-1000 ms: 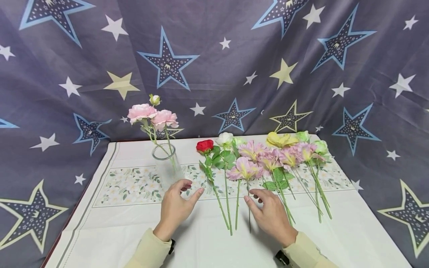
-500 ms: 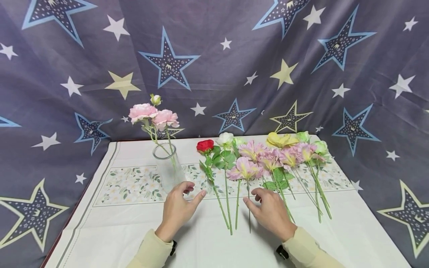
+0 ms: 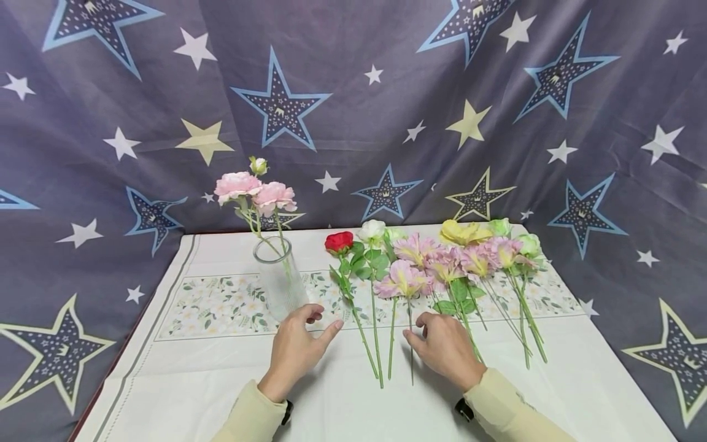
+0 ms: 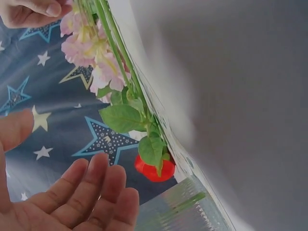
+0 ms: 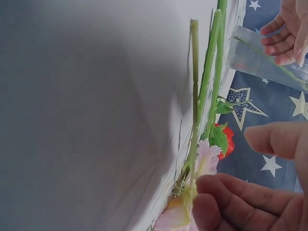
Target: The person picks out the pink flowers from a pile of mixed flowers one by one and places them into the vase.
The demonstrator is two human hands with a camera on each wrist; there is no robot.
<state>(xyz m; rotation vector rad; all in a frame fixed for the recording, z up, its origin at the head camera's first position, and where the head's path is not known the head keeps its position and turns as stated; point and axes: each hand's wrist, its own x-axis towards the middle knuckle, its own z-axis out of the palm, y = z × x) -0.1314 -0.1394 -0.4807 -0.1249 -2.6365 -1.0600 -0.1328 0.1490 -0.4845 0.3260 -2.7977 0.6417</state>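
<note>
Two pink flowers (image 3: 274, 197) in a glass vase (image 3: 276, 288) beside the left hand (image 3: 298, 350); right hand (image 3: 448, 350) near a lilac flower (image 3: 404, 280) (thumbs and fingers parted).

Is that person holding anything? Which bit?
Nothing is held: the left grip is empty beside the glass vase, the right grip empty by the stem of a pink flower; whether it touches that stem is unclear.

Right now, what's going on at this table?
Someone is at a white-covered table, gripping nothing. The left hand is near a clear vase holding pink flowers; the right hand is by the stem of a pink-and-yellow flower, though whether it touches is unclear. More flowers lie on the table, the red flower nearest the vase.
</note>
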